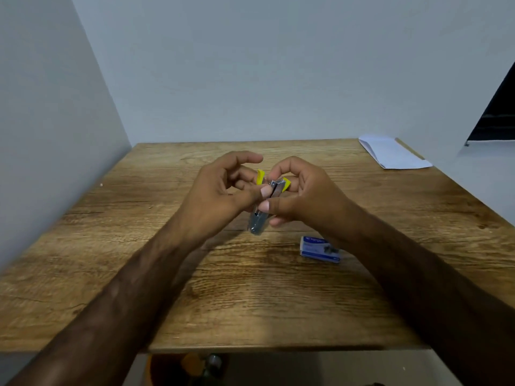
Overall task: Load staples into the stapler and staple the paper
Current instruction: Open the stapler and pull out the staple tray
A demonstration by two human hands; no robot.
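Note:
A small metal stapler [258, 222] with yellow plastic parts is held above the middle of the wooden table [139, 218]. My right hand [303, 196] grips its upper part, thumb pressed on the metal. My left hand [220, 190] pinches the same upper part from the left with thumb and fingers. The stapler's grey lower end sticks out below both hands. Its top looks spread open, with a yellow piece on each side. A blue staple box [320, 249] lies flat on the table below my right wrist. White paper [391, 153] rests at the table's far right corner.
Grey walls close the table in at the left and the back. A dark object [496, 107] hangs at the right edge of the view. Below the table's front edge sits an orange container [178, 369] with blurred items.

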